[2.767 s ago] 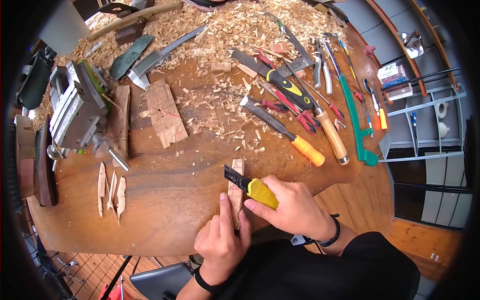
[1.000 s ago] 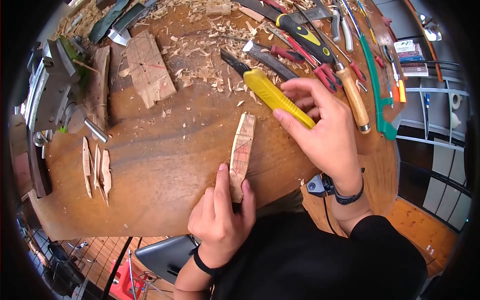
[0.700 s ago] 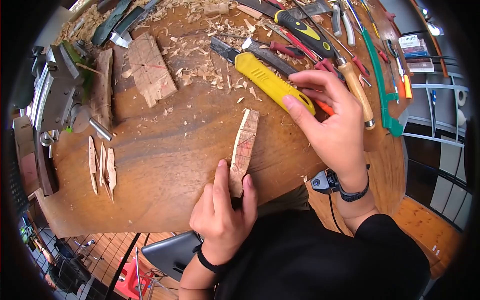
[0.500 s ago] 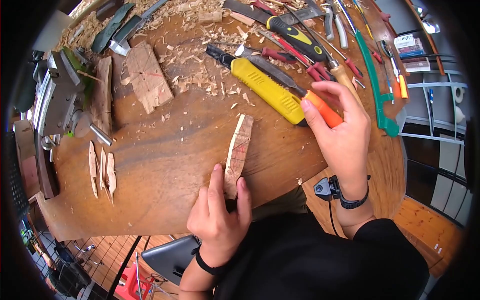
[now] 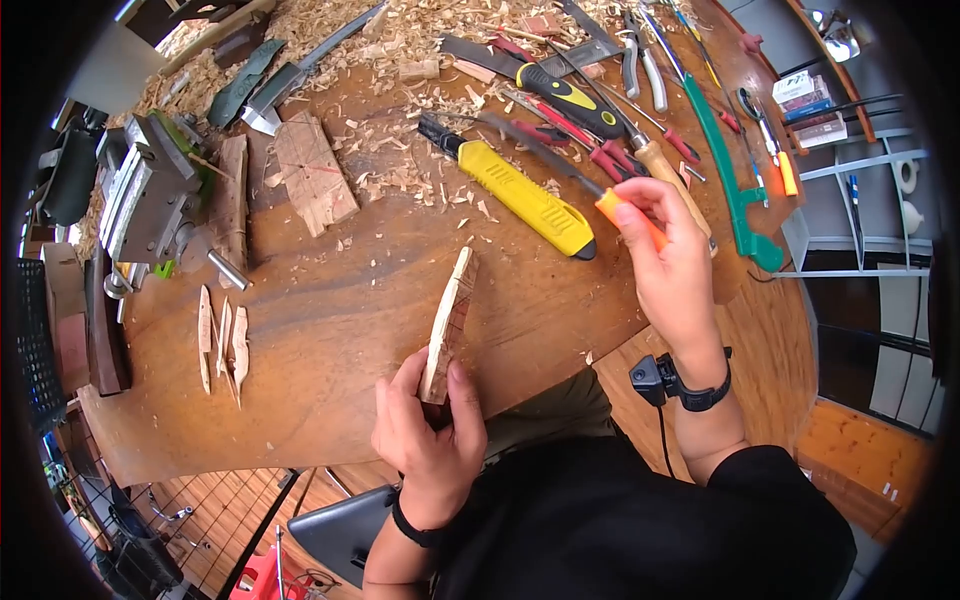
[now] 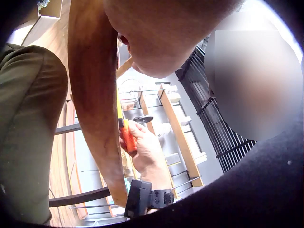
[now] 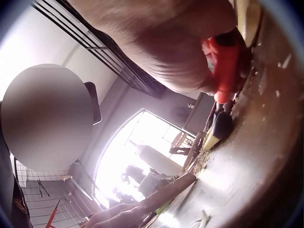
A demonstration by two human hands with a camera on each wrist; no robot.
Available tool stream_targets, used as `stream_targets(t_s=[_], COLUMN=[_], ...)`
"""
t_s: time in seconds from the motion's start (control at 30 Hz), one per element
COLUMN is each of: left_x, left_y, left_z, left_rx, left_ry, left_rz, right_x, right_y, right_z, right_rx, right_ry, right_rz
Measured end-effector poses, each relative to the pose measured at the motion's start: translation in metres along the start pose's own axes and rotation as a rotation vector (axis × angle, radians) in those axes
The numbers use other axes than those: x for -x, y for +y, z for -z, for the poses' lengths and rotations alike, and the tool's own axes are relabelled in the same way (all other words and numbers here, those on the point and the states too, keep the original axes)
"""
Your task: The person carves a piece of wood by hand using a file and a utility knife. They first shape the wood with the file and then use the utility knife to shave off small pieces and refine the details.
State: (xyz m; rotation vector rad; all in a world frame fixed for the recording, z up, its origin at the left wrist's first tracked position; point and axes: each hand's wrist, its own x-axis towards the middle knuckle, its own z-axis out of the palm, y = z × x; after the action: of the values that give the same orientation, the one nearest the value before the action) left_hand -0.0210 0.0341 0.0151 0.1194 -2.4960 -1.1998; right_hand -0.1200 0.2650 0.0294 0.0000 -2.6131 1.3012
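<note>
My left hand (image 5: 430, 440) holds the lower end of a small carved wood piece (image 5: 449, 322) between thumb and fingers, its pale cut edge turned upward. The fingers of my right hand (image 5: 675, 265) are curled round the orange handle of a chisel (image 5: 612, 205), whose blade points to the far left over other tools. That handle (image 7: 225, 66) also shows under my hand in the right wrist view. A yellow utility knife (image 5: 525, 200) lies on the wooden table just left of the chisel, black blade end toward the shavings. The left wrist view hides the wood piece.
Right of the chisel lie a wooden-handled tool (image 5: 665, 170), pliers (image 5: 642, 65) and a green saw (image 5: 730, 180). A vise (image 5: 155, 205) stands at left, near a marked board (image 5: 313, 172) and thin offcuts (image 5: 224, 340). Wood shavings (image 5: 440, 60) cover the back.
My right hand has moved from the wood piece to the tools, laid the utility knife down and taken hold of the chisel. The left hand has tilted the wood piece onto its edge.
</note>
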Motion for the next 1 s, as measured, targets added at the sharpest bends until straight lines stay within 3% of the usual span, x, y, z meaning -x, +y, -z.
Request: stream_targets(t_s=[0.07,0.13,0.17,0.27,0.4,0.73,0.8,0.87,0.97,1.0], left_x=[0.000,0.001,0.001,0.002,0.002,0.001,0.001,-0.002,-0.006,-0.007], left_y=[-0.002,-0.002,-0.001,0.001,0.000,0.002,-0.005,-0.008,-0.004,-0.004], left_z=[-0.001,-0.001,0.000,0.001,0.003,0.006,-0.001,-0.003,-0.002,-0.002], left_rx=[0.012,0.003,0.010,0.044,0.041,0.011,0.010,0.010,0.045,0.041], left_ry=[0.020,0.011,0.021,0.014,-0.003,-0.018,0.031,0.083,0.077,0.074], left_rz=[-0.023,-0.036,-0.032,0.034,0.025,0.077,0.035,-0.013,0.032,0.031], right_x=[0.004,0.008,0.010,0.018,0.029,0.037,0.045,0.052,0.064,0.067], right_y=[0.001,0.001,0.000,-0.003,-0.003,-0.035,-0.052,-0.065,-0.071,-0.073], right_z=[0.009,0.022,0.027,0.039,0.039,0.046,0.043,0.041,0.037,0.037], right_rx=[-0.107,-0.418,-0.411,-0.865,-1.038,-0.905,-0.567,-0.577,-0.305,-0.309], right_ry=[0.020,-0.068,-0.073,-0.323,-0.435,-0.484,-0.334,-0.277,-0.130,-0.130], right_rz=[-0.002,-0.207,-0.198,-0.404,-0.454,-0.420,-0.348,-0.358,-0.110,-0.114])
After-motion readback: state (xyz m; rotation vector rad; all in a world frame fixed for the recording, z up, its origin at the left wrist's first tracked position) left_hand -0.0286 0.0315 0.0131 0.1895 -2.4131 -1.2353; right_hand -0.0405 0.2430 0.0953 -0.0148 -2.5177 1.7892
